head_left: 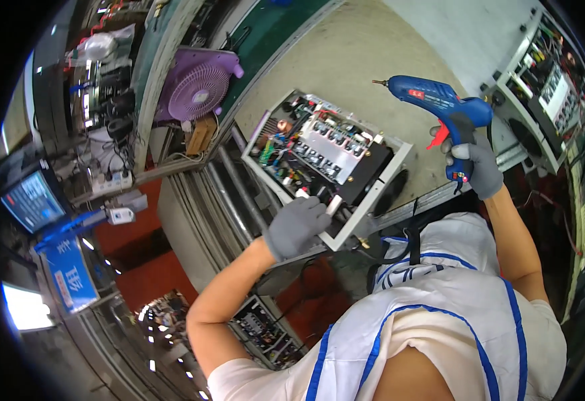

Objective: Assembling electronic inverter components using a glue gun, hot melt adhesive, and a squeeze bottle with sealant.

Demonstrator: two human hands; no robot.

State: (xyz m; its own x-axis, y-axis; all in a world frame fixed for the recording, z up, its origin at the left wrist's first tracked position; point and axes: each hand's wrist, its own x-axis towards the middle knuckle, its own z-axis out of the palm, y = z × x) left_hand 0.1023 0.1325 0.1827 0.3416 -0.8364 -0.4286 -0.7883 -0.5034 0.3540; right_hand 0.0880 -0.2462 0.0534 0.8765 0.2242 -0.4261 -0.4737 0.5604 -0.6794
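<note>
On the bench sits an open metal electronics chassis [338, 237], turned at an angle, with circuit boards and a silvery heat sink plate [329, 148] inside. My left hand [296, 228], in a grey glove, is curled over the chassis's near edge, its fingertips reaching just inside beside small white parts. In my gloved right hand [478, 164] is a blue glue gun [426, 93] with a red trigger [439, 136]. My fingers wrap its handle near the trigger. The gun is raised right of the chassis, its thin metal nozzle pointing left and apart from the boards.
A second open chassis [540, 100] stands at the far right. A purple fan [199, 91] is at the upper left, near the metal rollers [232, 190]. A lit monitor [33, 200] is farther left. Another unit [266, 331] sits low, behind my left arm.
</note>
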